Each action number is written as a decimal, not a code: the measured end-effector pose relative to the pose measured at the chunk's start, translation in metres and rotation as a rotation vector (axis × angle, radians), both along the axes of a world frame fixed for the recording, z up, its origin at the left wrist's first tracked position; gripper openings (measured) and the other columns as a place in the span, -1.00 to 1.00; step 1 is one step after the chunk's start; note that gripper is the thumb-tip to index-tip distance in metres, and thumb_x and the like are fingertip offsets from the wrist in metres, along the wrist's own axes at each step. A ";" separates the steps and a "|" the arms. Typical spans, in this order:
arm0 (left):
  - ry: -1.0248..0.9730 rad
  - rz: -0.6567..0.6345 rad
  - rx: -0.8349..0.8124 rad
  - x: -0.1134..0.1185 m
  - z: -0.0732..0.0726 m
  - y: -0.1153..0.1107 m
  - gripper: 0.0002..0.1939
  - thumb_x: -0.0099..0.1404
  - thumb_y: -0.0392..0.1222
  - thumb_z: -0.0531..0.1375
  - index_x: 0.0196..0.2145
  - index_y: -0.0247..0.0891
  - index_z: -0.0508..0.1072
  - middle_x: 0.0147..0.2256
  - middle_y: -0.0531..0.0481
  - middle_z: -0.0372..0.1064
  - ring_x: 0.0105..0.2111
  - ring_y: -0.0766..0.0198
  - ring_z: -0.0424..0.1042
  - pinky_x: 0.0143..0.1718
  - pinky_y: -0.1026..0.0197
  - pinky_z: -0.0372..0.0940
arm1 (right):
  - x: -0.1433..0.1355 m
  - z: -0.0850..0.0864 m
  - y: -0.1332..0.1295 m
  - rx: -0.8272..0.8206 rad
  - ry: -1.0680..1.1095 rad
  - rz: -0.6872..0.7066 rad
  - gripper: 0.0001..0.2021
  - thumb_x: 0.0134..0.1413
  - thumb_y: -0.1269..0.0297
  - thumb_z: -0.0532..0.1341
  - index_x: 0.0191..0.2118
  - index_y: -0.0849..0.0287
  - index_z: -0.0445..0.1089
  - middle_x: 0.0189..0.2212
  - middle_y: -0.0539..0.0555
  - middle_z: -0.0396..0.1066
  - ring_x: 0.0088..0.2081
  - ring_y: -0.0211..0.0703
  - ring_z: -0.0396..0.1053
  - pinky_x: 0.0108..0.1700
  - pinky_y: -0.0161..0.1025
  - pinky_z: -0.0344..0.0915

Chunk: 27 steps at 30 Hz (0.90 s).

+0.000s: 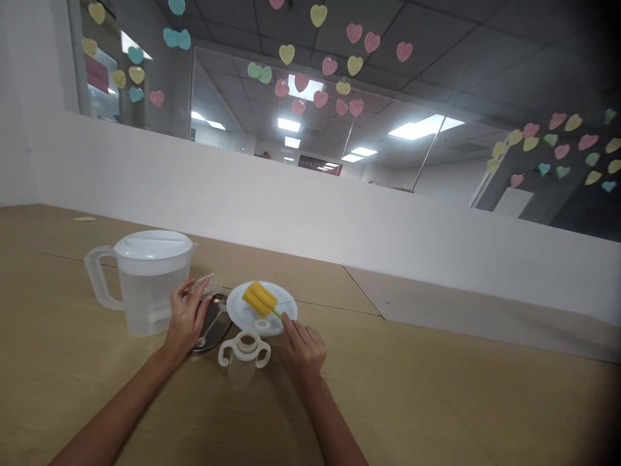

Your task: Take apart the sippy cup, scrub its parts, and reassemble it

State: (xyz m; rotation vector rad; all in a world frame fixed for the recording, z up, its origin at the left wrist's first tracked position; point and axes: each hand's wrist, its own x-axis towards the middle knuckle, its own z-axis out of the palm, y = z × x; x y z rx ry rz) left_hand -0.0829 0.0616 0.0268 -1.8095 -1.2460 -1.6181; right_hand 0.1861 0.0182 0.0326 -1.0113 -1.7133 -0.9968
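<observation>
My left hand (185, 318) grips a small clear plastic piece (206, 284), held over a dark metal dish (219, 327) with a spoon lying in it. My right hand (303, 346) rests on the table. Its fingertips touch the near rim of a white plate (241, 312), next to the green handle of a yellow sponge brush (259, 298) lying on it. A small white ring (262, 323) also sits on the plate. Between my hands stands a clear two-handled cup (245, 353) with a white collar and no lid.
A clear lidded pitcher of water (145, 281) stands just left of my left hand. The wooden table (412, 401) runs up to a low white partition (339, 213) behind. Above it is glass with paper hearts stuck on.
</observation>
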 end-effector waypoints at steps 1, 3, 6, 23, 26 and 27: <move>0.050 -0.006 -0.052 -0.004 -0.002 0.005 -0.60 0.35 -0.19 0.00 0.12 -0.22 0.24 0.03 -0.24 0.16 0.05 0.05 0.21 0.02 -0.01 0.23 | 0.002 -0.002 0.001 -0.038 0.010 -0.024 -0.73 0.24 0.41 0.07 -0.05 0.09 0.45 -0.45 0.07 0.47 -0.51 -0.31 0.27 -0.37 -0.32 0.12; 0.162 -0.064 -0.146 -0.011 -0.007 0.013 -0.61 0.36 -0.19 -0.05 0.11 -0.22 0.24 0.00 -0.21 0.22 0.03 0.08 0.24 0.04 -0.02 0.22 | 0.003 -0.004 0.004 -0.092 0.017 -0.038 -0.72 0.26 0.39 0.04 -0.04 0.09 0.45 -0.45 0.07 0.46 -0.49 -0.31 0.30 -0.36 -0.32 0.14; 0.236 -0.158 -0.263 -0.016 -0.018 0.023 -0.60 0.35 -0.27 -0.11 0.10 -0.25 0.22 0.02 -0.17 0.24 0.07 0.11 0.22 0.10 0.01 0.19 | 0.003 -0.005 0.005 -0.128 0.005 -0.032 -0.71 0.27 0.36 0.03 -0.03 0.10 0.44 -0.48 0.06 0.45 -0.49 -0.31 0.30 -0.36 -0.33 0.14; 0.233 -0.139 -0.559 -0.016 -0.022 0.026 -0.56 0.08 -0.53 -0.09 -0.17 -0.27 0.38 -0.01 -0.13 0.30 0.07 0.14 0.27 0.09 0.06 0.21 | 0.000 -0.009 0.012 -0.177 0.049 -0.049 -0.73 0.29 0.28 0.04 -0.08 0.14 0.46 -0.50 0.05 0.44 -0.48 -0.32 0.33 -0.39 -0.34 0.13; 0.284 -0.152 -0.505 -0.016 -0.021 0.023 -0.43 0.00 -0.56 -0.10 -0.06 -0.27 0.37 0.12 -0.12 0.21 0.17 0.14 0.13 0.17 0.02 0.13 | -0.001 -0.010 0.011 -0.242 0.113 -0.041 -0.69 0.31 0.25 -0.01 -0.09 0.17 0.45 -0.47 0.06 0.45 -0.46 -0.28 0.35 -0.38 -0.34 0.14; 0.283 -0.140 -0.478 -0.016 -0.020 0.021 -0.44 0.03 -0.54 -0.10 -0.04 -0.27 0.36 0.12 -0.13 0.20 0.16 0.13 0.15 0.16 0.01 0.13 | -0.002 -0.009 0.010 -0.283 0.151 -0.037 -0.67 0.32 0.24 -0.04 -0.09 0.19 0.45 -0.43 0.08 0.46 -0.43 -0.26 0.37 -0.37 -0.35 0.16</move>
